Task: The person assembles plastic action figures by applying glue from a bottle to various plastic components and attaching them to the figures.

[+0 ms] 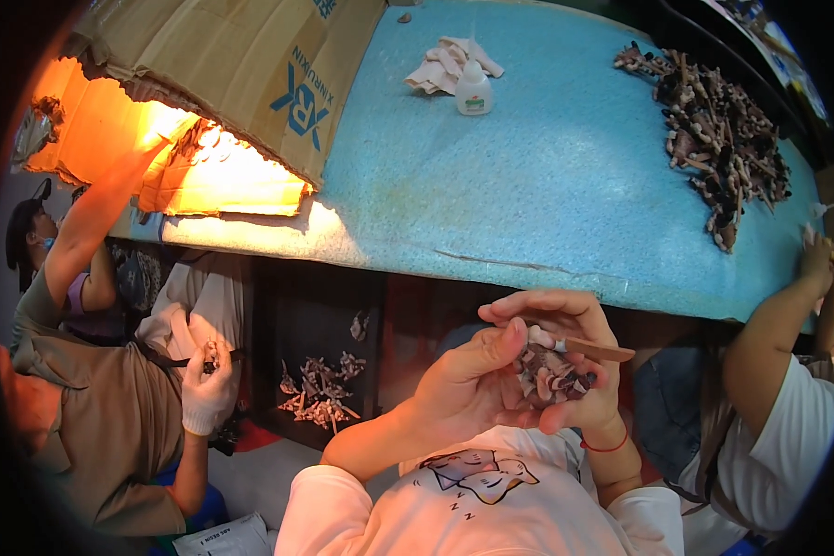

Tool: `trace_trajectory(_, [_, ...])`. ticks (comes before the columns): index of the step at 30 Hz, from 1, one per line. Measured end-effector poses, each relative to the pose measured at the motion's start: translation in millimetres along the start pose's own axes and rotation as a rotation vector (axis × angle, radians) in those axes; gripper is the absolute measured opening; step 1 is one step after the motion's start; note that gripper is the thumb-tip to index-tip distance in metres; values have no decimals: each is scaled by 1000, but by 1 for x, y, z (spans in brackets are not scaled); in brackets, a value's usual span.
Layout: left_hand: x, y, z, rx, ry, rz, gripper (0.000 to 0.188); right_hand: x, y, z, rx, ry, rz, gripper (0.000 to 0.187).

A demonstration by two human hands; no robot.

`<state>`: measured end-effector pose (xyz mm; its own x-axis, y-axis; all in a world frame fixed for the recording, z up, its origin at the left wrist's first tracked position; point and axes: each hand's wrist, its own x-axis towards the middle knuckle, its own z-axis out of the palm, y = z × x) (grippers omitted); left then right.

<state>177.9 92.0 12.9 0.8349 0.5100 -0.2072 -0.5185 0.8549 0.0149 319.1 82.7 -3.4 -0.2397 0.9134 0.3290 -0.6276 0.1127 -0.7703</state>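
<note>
Cradling a small pink, brown and dark cluster (pixel 551 375) between both hands, the person holds it in front of the chest, just off the near edge of the blue surface (pixel 519 195). The left hand (pixel 468 380) sets its thumb against the cluster's left side; the right hand (pixel 591 322) wraps round the far and right sides, its upper fingers bent over toward the left thumb. How hard either presses, I cannot tell, since several fingers are hidden behind the piece. A brown strip (pixel 602 350) juts out to the right across the right hand; whether it is part of the cluster or a separate tool is unclear.

That jutting strip looks the likeliest trouble: catching the surface's edge with it could twist the cluster out of the hold. Too firm a thumb might snap the thin, layered bits, while too loose a cradle could let the piece fall toward the lap.

On the far right lies a heap of similar pieces (pixel 727 139), and a few more pieces (pixel 320 389) sit low on the left. A white bottle (pixel 473 94) stands upright beside a pale cloth (pixel 431 72); a careless far reach might tip it.
</note>
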Motion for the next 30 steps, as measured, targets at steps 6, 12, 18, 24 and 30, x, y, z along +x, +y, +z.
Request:
trace_trajectory(6, [3, 0, -8, -13, -7, -38, 49, -3, -8, 9, -245, 218, 99, 86])
trace_trajectory(12, [4, -5, 3, -67, 29, 14, 50, -11, -1, -8, -359, 105, -3, 68])
trace_trajectory(18, [6, -3, 13, -8, 156, 9, 49, -6, 0, 0, -15, 240, 51, 66])
trace_trajectory(24, [1, -9, 10, 197, 160, 88, 47, -5, 6, -4, -41, 139, -3, 70])
trace_trajectory(30, [-1, -6, 5, 326, 71, 160, 41, -6, 11, -14, -7, 45, -50, 68])
